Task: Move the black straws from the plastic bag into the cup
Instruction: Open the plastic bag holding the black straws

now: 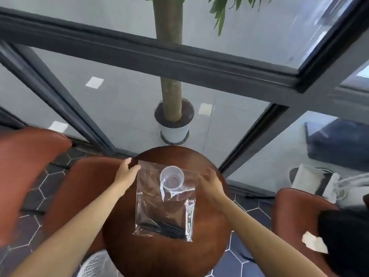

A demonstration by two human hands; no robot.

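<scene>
A clear plastic bag lies flat on the round brown table. Several black straws lie inside it at its near end. A clear plastic cup stands upright on the bag's far half, with nothing in it. My left hand rests at the bag's far left corner, fingers touching its edge. My right hand hovers at the bag's right edge beside the cup, fingers spread, with nothing in it.
Reddish-brown chairs stand at the left, behind the table's left side and at the right. A potted tree stands past the table behind dark-framed glass. A white mesh basket sits on the floor.
</scene>
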